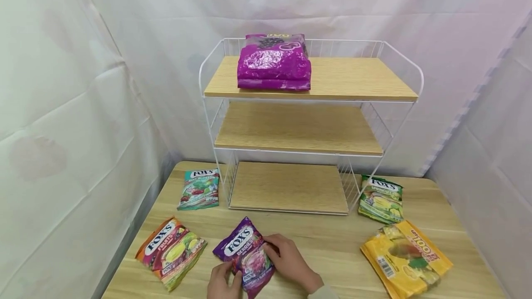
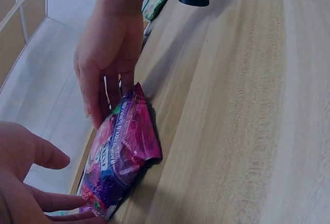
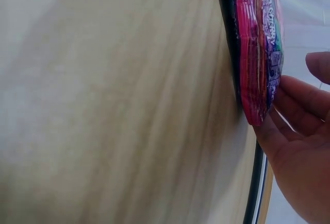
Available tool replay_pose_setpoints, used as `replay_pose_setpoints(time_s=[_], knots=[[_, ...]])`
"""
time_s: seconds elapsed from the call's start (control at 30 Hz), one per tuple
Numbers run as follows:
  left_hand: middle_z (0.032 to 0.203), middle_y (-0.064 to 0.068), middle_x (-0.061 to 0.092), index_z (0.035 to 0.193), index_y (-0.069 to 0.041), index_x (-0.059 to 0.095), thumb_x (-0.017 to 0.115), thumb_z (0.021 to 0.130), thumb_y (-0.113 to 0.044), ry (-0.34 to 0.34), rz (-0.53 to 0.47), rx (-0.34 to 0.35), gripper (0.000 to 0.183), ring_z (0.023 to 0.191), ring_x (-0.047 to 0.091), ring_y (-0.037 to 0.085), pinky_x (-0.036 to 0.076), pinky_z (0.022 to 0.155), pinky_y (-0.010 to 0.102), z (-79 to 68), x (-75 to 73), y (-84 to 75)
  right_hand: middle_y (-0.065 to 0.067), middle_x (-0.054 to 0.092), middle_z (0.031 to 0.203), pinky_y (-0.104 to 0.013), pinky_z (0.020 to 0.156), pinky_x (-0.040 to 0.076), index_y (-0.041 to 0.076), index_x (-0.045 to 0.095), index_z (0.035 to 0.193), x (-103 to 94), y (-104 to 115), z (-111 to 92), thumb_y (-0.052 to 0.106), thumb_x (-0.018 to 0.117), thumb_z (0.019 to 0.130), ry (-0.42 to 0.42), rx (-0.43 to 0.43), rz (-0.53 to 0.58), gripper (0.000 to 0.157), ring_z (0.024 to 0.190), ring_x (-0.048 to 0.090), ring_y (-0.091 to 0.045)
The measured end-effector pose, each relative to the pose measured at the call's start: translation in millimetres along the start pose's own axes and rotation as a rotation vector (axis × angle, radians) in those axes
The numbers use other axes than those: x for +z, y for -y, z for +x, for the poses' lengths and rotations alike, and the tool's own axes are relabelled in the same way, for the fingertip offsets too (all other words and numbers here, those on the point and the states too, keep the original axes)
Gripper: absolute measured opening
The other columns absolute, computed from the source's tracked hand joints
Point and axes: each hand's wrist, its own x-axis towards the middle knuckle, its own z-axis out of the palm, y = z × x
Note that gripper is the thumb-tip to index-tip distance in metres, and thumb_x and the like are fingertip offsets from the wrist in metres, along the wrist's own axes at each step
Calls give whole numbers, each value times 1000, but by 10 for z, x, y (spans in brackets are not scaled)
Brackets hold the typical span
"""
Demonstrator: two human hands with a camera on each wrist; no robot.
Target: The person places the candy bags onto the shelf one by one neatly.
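Observation:
A purple bag of Fox's Berries candy (image 1: pixel 249 257) lies aslant on the table between both hands. My left hand (image 1: pixel 224 283) is at its lower left side, and the left wrist view shows those fairly straight fingers (image 2: pixel 56 201) touching the bag's edge, thumb raised apart. From the other side my right hand (image 1: pixel 288 262) reaches in. The right wrist view has its fingertips against the corner of the candy bag (image 3: pixel 258 54), with the thumb (image 3: pixel 318 65) held off it. Neither hand closes round the bag.
A white wire rack with three wooden shelves (image 1: pixel 349 75) stands behind, a purple bag (image 1: pixel 274 63) on top. Orange Fox's Fruits (image 1: pixel 170 253) and teal Fox's (image 1: pixel 201 190) bags lie left. At right are a green Fox's bag (image 1: pixel 380 200) and a yellow bag (image 1: pixel 405 260).

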Motion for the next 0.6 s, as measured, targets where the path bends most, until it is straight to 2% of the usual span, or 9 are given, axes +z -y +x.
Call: replay_pose_setpoints(time_s=[0.2,0.33,0.43,0.6], knots=[[106,21,56,111,10,62,71,81,-14,32,12,-26,39,100,58,43,47,89,53,20,24,-1,-8,63,118,-35,88,52,0,61,124,-3,16,-100,23,54,99,11,26,1,35,109,59,-21],[106,21,56,111,10,63,72,81,-15,30,9,18,41,97,59,41,48,86,52,30,47,-4,-8,63,116,-37,90,51,-1,62,122,-38,15,-172,22,54,99,-11,25,-13,34,108,59,-23],[105,20,57,110,11,63,72,79,-16,21,15,47,41,96,59,40,49,85,52,27,72,1,-7,63,116,-34,89,52,-2,61,123,-52,5,-222,23,54,99,-9,46,11,35,108,59,-21],[112,21,55,114,13,60,73,78,-17,50,-12,71,49,102,58,41,48,89,52,25,113,-13,-7,61,119,-33,90,51,-2,60,125,-37,-15,-298,27,53,99,-16,82,33,39,110,58,-22]])
